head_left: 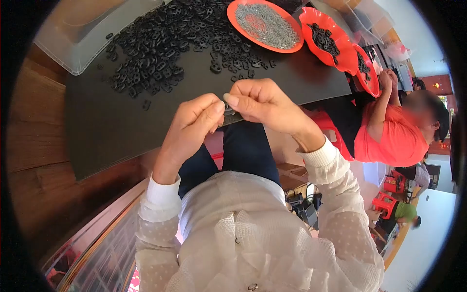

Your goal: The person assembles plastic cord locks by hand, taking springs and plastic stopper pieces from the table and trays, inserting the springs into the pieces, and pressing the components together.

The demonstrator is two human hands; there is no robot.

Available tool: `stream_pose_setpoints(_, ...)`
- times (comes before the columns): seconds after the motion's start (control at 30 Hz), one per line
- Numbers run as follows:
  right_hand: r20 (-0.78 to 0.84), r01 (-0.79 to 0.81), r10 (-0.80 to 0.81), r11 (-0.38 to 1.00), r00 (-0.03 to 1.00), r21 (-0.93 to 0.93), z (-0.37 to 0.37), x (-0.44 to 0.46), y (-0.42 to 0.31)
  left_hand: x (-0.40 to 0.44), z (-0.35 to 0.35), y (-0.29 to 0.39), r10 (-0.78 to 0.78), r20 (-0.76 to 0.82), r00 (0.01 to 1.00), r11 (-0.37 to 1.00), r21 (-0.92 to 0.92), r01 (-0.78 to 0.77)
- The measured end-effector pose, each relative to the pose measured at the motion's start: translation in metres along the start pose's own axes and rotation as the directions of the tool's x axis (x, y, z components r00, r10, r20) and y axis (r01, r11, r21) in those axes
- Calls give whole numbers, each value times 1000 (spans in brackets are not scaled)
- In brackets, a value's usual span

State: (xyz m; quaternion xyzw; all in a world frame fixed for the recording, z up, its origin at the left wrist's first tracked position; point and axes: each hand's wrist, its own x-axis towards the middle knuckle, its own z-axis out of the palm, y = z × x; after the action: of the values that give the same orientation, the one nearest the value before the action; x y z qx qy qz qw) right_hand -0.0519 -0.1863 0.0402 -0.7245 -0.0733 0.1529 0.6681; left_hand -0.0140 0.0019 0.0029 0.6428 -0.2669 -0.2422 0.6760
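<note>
Piece (227, 107), small, dark and mostly covered by fingers, sits between the two hands, just over the near edge of the worktop (107, 131). From where I stand, close fingerwork on this one bit looks to be the step in hand, though exactly what is being done to it I can't make out; something so little calls for a steady pinch from both sides. The left hand (197, 119) grips it thumb against finger, the right hand (262, 103) meets it likewise, and the fingertips nearly touch. Beyond them, black parts (155, 58) spread in a loose heap toward the worktop's far edge. Near its far right corner is a red plate (231, 14) of silvery metal bits (277, 24), and beside that a wavy red bowl (348, 56) with more black pieces (323, 41). A clear bin (73, 53) flanks the far left corner. Past the right edge sits a co-worker in a red shirt (396, 141).
</note>
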Motion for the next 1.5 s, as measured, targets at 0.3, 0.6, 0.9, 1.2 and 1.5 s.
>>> stream_pose_setpoints(0.3, 172, 438, -512, 461, 842, -772, 3, 5, 2, 4, 1, 5, -178, -75, 981, 954, -256, 154)
stream_pose_setpoints(0.6, 220, 498, -549, 430, 807, -753, -2, 5, -1, 1, 10, 15, -260, -272, 926, 954, -218, 204)
stream_pose_setpoints(0.9, 90, 383, -381, 829, 920, -407, -4, 6, 11, -2, 14, 5, -97, -241, 966, 993, -90, 77)
stream_pose_setpoints(1.2, -574, -100, -478, 704, 665, -703, -154, -50, -56, -1, 16, 3, 33, -182, 983, 998, -52, -44)
stream_pose_setpoints(1.5, -476, -190, -513, 512, 714, -838, -157, -47, -41, -2, 9, -2, 84, -131, 988, 996, -6, -86)
